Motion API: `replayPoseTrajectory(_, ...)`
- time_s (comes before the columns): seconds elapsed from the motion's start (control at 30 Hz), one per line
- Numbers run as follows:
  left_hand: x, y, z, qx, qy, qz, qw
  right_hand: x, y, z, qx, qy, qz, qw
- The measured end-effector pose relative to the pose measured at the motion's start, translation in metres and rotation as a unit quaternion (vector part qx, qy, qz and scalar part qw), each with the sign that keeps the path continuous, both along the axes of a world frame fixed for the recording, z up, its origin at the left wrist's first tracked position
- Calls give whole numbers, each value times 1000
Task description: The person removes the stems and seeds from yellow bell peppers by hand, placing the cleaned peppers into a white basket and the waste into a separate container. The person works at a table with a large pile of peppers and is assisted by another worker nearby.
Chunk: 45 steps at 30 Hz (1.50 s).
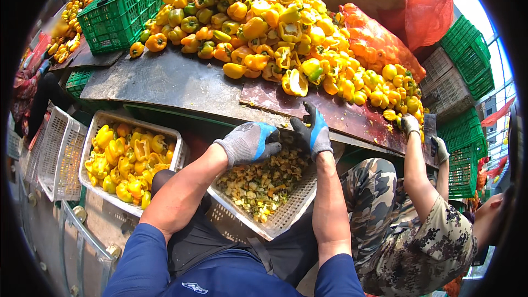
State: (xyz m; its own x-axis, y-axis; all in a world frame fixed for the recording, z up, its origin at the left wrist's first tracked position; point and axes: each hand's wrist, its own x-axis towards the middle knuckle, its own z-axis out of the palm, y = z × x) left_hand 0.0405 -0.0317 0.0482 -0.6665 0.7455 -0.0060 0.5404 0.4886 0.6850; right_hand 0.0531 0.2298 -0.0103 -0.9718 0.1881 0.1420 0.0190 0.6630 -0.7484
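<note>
Both of my hands wear grey gloves with blue and black. My left hand (pixel 253 142) hangs over a white plastic crate (pixel 288 218) of pepper cores and trimmings (pixel 264 183), its fingers curled; whether it holds something is not clear. To its right, my right hand (pixel 312 129) is raised by the table edge, thumb and fingers apart, with a small yellowish bit near them. Beyond my hands a large heap of yellow bell peppers (pixel 264 20) lies on the table, and a halved pepper (pixel 295 83) sits at its near edge. A white crate of yellow peppers (pixel 132 163) stands at my left.
A person in camouflage clothing (pixel 437 235) works close on my right, gloved hands at the table. Green crates (pixel 123 8) stand on the table's left and more green crates (pixel 462 144) at the right. A red mesh sack of peppers (pixel 377 41) leans by the heap. An upright white crate (pixel 62 152) stands far left.
</note>
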Motion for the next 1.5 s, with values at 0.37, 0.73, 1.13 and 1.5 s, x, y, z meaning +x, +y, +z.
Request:
replayPoseTrajectory(0.37, -14, 38, -29, -179, 72, -72, 979, -164, 19, -14, 94, 57, -205, 973)
replayPoseTrajectory(0.73, -31, 41, -39, -186, 77, -61, 978, -127, -51, -35, 99, 144, -82, 981)
replayPoseTrajectory(1.13, -45, 48, -41, -197, 43, -63, 977, -300, -16, 106, 230, 175, -62, 955)
replayPoseTrajectory(1.5, -52, 49, -33, -166, 30, -41, 985, -330, 0, 101, 267, 29, -50, 962)
